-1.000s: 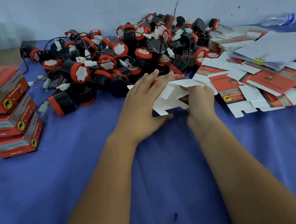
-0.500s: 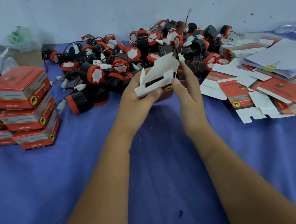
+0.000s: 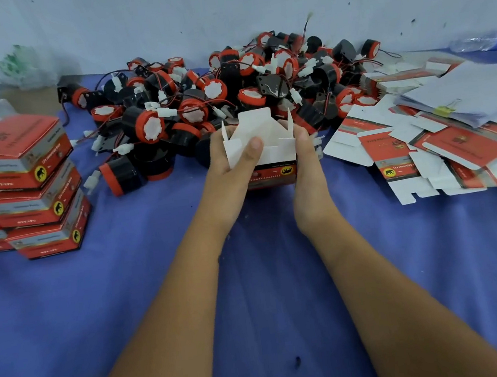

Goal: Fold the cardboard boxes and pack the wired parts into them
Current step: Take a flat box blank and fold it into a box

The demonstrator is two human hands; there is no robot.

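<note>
- Half-folded carton [image 3: 268, 154] was held between both hands just in front of the heap of wired parts [image 3: 228, 96], near the middle of the counter [image 3: 129, 299]; whether it touched the counter, I couldn't tell.
- Left hand [image 3: 232, 171] gripped the carton's left side, thumb pressed on a white inner flap. Right hand [image 3: 303, 162] was wrapped round the right side, fingers hidden behind the wall.
- Handling, my read: thin printed card, very light, creases easily. It held shape only along scored folds, so best taken by the side walls near the base, not by the loose white flaps standing up at the top.
- Wired parts looked like rigid plastic cylinders, black with red caps, with thin red/black leads and white connectors. Leads were tangled, so lifting by the body rather than the wire seemed safer.
- Versus half a second ago: carton had gone from a flat-ish blank held up and tilted to a squared-up open box, red printed face toward the camera, lower and nearer the counter.
- Left thumb had moved on top of the flap; right hand had shifted from fingertip hold to a side clasp.
- Stack of finished boxes [image 3: 25, 186] sat at the left edge, flat blanks [image 3: 425, 149] at the right edge; both looked unchanged.
</note>
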